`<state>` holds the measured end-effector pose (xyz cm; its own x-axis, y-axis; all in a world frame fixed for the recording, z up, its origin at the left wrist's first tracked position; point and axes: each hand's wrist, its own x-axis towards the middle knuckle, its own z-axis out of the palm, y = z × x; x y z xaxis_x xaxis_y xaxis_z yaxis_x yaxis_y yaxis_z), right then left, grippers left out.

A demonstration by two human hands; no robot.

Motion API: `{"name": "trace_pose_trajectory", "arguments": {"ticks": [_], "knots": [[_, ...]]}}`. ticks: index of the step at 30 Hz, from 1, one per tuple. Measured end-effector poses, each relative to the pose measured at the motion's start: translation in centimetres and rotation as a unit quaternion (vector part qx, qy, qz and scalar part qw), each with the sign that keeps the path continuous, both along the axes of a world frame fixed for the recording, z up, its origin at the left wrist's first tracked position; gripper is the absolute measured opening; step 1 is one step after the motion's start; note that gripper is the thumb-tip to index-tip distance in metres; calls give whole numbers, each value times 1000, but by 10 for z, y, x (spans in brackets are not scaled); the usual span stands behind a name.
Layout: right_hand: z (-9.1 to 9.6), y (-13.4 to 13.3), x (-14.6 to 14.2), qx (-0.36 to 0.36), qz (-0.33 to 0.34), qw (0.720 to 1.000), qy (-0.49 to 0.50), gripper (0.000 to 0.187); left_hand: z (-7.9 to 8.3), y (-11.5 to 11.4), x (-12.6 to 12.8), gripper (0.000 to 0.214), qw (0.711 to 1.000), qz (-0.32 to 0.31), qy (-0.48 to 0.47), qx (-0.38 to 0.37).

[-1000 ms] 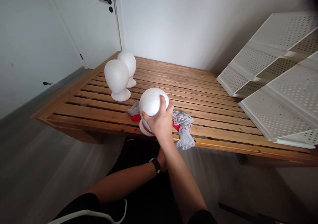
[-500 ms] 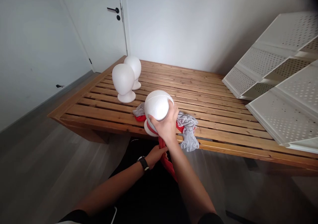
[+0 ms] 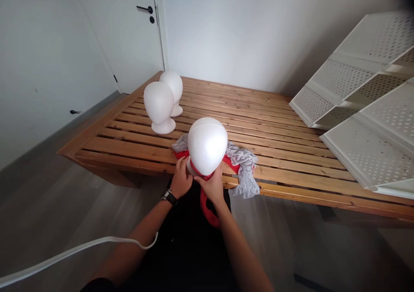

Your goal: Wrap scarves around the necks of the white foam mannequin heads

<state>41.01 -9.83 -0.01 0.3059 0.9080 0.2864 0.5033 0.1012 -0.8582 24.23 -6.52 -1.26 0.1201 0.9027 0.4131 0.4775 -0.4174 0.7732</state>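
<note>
from my remote feed on the head camera, i see both bare hands working low at the front of the slatted wooden bench (image 3: 270, 132), close together at the neck of a white foam mannequin head (image 3: 207, 145). the foam mannequin head sits near the bench's front edge, upright or nearly so, with its dome above the hands and its base partly hidden behind them. a red cloth (image 3: 207, 208) circles the neck, then drops past the bench edge in a loose loop between my two forearms. my left hand (image 3: 181, 179) is clenched with its fingers curled against the neck area, but i can't tell whether it's gripping the foam, the cloth, or both. a black wristwatch (image 3: 169, 196) sits on that wrist. my right hand (image 3: 211, 186) is closed around the red cloth just under the head, touching the front of the neck. a grey crumpled cloth (image 3: 244, 171) lies on the slats just beside the head, on the right, and hangs slightly over the front edge. farther back on the left, two more foam heads (image 3: 164, 95) stand upright, one just behind the other and well apart from my hands. perforated white panels (image 3: 365, 98) lean at the right end of the bench, and a white cable (image 3: 80, 249) runs across the lower left of my view, near my left arm.
</note>
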Motion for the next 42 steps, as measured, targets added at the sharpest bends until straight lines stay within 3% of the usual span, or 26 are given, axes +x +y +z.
{"name": "trace_pose_trajectory", "arguments": {"ticks": [3, 6, 13, 16, 19, 23, 27, 29, 31, 34, 37, 39, 42], "knots": [[2, 6, -9, -23, -25, 999, -21, 87, -13, 15, 3, 76, 998, -39, 34, 20], [8, 6, -11, -70, -82, 990, -94, 74, -23, 11, 7, 73, 995, -21, 81, 61], [18, 9, 8, -135, -164, 970, -117, 74, -27, 11, 23, 74, 978, -44, 148, 137], [15, 16, 23, -123, -156, 976, -93, 64, -26, 21, 31, 71, 974, -74, 168, 134], [8, 22, 37, -65, -123, 988, -68, 63, -20, 35, 31, 66, 965, -123, 194, 125], [2, 24, 49, -18, -59, 997, -45, 37, -7, 53, 20, 69, 959, -186, 192, 91], [22, 33, 76, 4, -57, 998, -26, 35, -3, 62, 17, 84, 951, -240, 190, 49], [44, 56, 103, 26, -61, 998, -18, 28, -7, 65, 22, 95, 937, -261, 229, 44], [72, 96, 140, 61, -66, 996, -13, 20, -12, 67, 30, 110, 915, -283, 282, 52], [117, 182, 204, 129, -132, 983, -6, 19, -17, 69, 39, 119, 881, -315, 345, 68], [148, 275, 256, 178, -189, 966, 12, 39, -16, 70, 41, 114, 872, -316, 368, 66], [155, 324, 278, 162, -207, 964, 25, 51, -13, 70, 40, 109, 872, -314, 370, 59], [140, 368, 291, 96, -224, 970, 4, 53, -10, 70, 39, 105, 870, -320, 373, 48]]}}
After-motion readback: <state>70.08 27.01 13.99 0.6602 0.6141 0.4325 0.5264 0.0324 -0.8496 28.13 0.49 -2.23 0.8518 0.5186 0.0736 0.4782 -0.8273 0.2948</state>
